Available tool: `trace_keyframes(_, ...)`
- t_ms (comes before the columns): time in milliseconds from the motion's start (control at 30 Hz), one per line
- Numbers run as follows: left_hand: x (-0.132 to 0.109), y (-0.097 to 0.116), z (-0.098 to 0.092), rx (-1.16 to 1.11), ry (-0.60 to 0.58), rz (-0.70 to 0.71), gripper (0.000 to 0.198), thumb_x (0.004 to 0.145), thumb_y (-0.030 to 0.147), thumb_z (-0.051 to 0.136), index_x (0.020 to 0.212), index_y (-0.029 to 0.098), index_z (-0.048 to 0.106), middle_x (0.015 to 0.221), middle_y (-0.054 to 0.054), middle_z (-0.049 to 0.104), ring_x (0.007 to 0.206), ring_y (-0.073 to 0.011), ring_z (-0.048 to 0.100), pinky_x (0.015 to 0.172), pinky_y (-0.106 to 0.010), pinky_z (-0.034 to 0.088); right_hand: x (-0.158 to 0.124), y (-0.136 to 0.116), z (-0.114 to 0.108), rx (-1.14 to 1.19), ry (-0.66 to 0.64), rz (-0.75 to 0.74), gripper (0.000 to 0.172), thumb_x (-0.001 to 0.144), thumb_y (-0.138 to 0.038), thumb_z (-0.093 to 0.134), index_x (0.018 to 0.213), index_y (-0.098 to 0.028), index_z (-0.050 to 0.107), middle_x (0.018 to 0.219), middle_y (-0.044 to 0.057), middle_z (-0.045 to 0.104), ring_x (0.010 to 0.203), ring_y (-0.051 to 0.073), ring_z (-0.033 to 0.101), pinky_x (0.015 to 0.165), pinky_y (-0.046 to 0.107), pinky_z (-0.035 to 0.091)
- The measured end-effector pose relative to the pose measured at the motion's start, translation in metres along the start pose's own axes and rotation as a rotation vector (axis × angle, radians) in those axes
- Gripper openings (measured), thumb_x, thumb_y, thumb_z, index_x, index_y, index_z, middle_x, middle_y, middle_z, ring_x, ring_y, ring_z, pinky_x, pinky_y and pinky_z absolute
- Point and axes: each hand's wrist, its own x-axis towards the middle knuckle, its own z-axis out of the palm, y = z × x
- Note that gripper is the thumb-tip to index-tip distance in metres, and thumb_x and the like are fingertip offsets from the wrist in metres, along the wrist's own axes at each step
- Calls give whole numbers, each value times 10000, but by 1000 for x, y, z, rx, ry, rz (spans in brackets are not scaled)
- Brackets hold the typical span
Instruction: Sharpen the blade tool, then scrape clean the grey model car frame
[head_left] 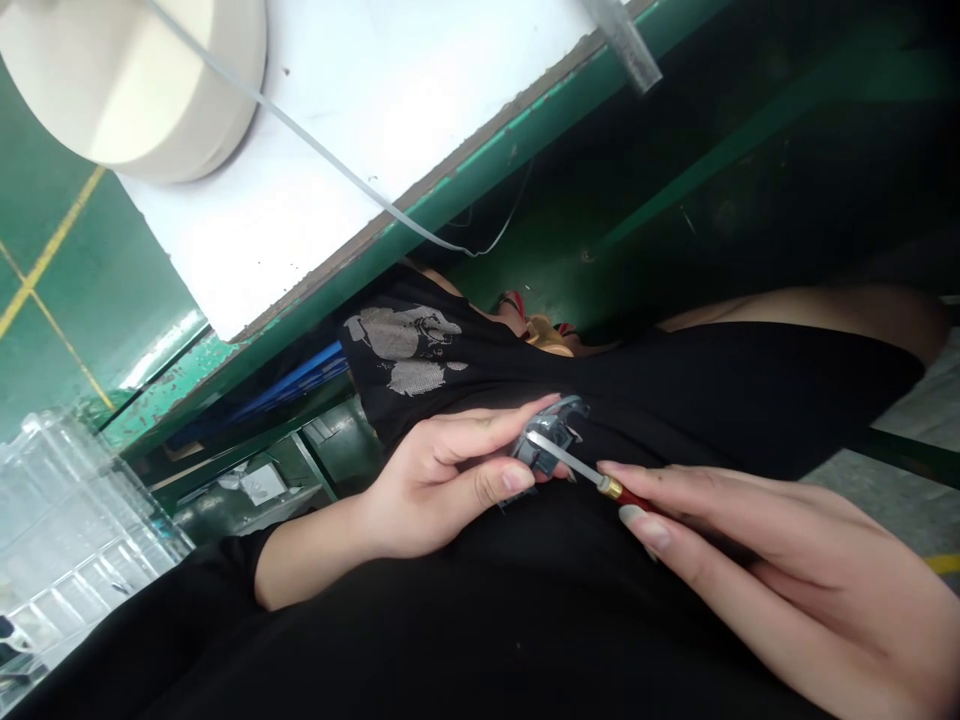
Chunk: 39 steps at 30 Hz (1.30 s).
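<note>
Over the lap, my left hand [442,480] pinches a small dark grey plastic part [551,435] between thumb and fingers. The part is curved, with a hook-like end; its underside is hidden by the fingers. From the right, my right hand [750,540] grips a small trimming knife [574,461] by its red handle. The knife has a brass collar and a narrow, pale metal blade. Its tip lies against the grey part, near my left thumb. Most of the handle is hidden inside the right hand.
A white-topped table [360,130] with a green edge stands ahead, carrying a large cream round container [172,80]. A thin grey cord [322,150] hangs over the edge. Clear plastic trays [67,540] are stacked at left, near a shelf [300,480] below the table.
</note>
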Motion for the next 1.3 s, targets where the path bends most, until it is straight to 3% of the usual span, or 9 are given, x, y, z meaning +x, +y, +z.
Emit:
trace_keyframes(167, -3, -6, 7, -113, 87, -60, 503, 1182, 243, 813, 1677, 333, 809, 1359, -152, 939, 1196, -287, 898, 1100, -388, 713, 4, 4, 5, -18, 58, -25, 397, 1191, -202, 715, 1481, -461, 798, 1293, -67, 962, 1018, 218, 961, 818, 244, 783)
trace_keyframes(267, -6, -9, 11, -202, 110, -120, 493, 1196, 284, 809, 1685, 341, 806, 1377, -141, 933, 1198, -274, 895, 1116, -384, 704, 6, 6, 7, -62, 86, -55, 356, 1192, -216, 719, 1478, -404, 816, 1278, -34, 970, 1007, 223, 967, 764, 228, 774)
trace_keyframes(467, -8, -10, 14, -221, 170, -142, 484, 1178, 305, 842, 1661, 336, 826, 1356, -139, 937, 1187, -282, 893, 1161, -433, 696, 11, 1, 8, -96, 83, -81, 320, 1193, -209, 715, 1448, -367, 826, 1233, -28, 973, 985, 196, 962, 796, 209, 771)
trace_keyframes(600, -8, -9, 12, -256, 148, -170, 477, 1178, 300, 843, 1652, 352, 830, 1371, -132, 933, 1189, -274, 901, 1145, -422, 712, 13, 2, 6, -86, 77, -94, 355, 1204, -205, 700, 1494, -382, 801, 1113, -61, 954, 862, 143, 920, 753, 174, 741)
trace_keyframes(767, -8, -7, 9, -230, 114, -176, 510, 1181, 338, 841, 1688, 301, 804, 1369, -163, 932, 1186, -311, 915, 1095, -435, 728, 12, 4, 4, -67, 55, -90, 371, 1202, -205, 705, 1492, -413, 808, 1280, -65, 964, 1008, 165, 954, 866, 188, 765)
trace_keyframes(933, -8, -5, 9, -220, 113, -186, 481, 1189, 338, 827, 1668, 298, 824, 1338, -163, 941, 1199, -320, 921, 1123, -448, 719, 14, 4, 4, -49, 88, -88, 353, 1181, -211, 741, 1461, -398, 846, 1210, -59, 973, 924, 168, 950, 799, 189, 767)
trace_keyframes(1100, -7, -6, 8, -206, 85, -129, 525, 1192, 301, 819, 1715, 297, 777, 1361, -165, 931, 1174, -291, 907, 1070, -404, 718, 17, 2, 2, -29, 84, -80, 292, 1154, -242, 758, 1374, -366, 905, 1295, -34, 972, 1013, 235, 978, 923, 254, 807)
trace_keyframes(1233, -6, -4, 7, -174, 102, -134, 487, 1181, 282, 828, 1667, 299, 821, 1351, -160, 941, 1198, -305, 910, 1107, -424, 720, 19, -1, 2, 14, 81, -37, 339, 1127, -217, 780, 1376, -405, 912, 1188, -61, 980, 898, 212, 964, 762, 238, 797)
trace_keyframes(1300, -6, -3, 7, -166, 110, -145, 485, 1179, 288, 832, 1664, 289, 823, 1348, -163, 941, 1184, -306, 911, 1096, -424, 726, 20, -1, 2, 28, 85, -25, 332, 1130, -226, 777, 1363, -415, 920, 1218, -60, 979, 926, 223, 969, 779, 247, 803)
